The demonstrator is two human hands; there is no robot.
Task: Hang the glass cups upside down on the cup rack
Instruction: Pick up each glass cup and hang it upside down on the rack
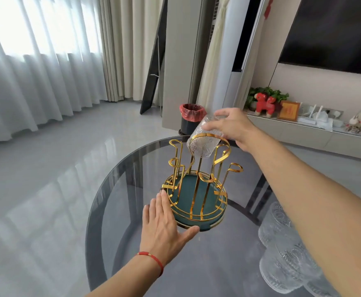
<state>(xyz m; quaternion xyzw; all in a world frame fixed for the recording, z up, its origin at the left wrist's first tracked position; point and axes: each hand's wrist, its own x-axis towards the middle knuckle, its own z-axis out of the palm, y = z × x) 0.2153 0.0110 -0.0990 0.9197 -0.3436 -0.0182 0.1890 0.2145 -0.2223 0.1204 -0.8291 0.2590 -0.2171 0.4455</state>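
Note:
The cup rack (196, 198) has gold wire prongs rising from a round teal base and stands in the middle of the round glass table (132, 254). My right hand (233, 127) grips a textured glass cup (203, 144) by its bottom, mouth tilted downward, at the top of the rack's far prongs. The fingers of my left hand (164, 228) lie flat against the near left edge of the rack's base, spread and holding nothing. Several more textured glass cups (282, 249) stand at the table's right, partly hidden under my right forearm.
Beyond the table's far edge stands a dark bin with a red liner (191, 116). A low cabinet with ornaments (304, 125) runs along the right wall under a dark screen. Curtains hang on the left over grey tiled floor.

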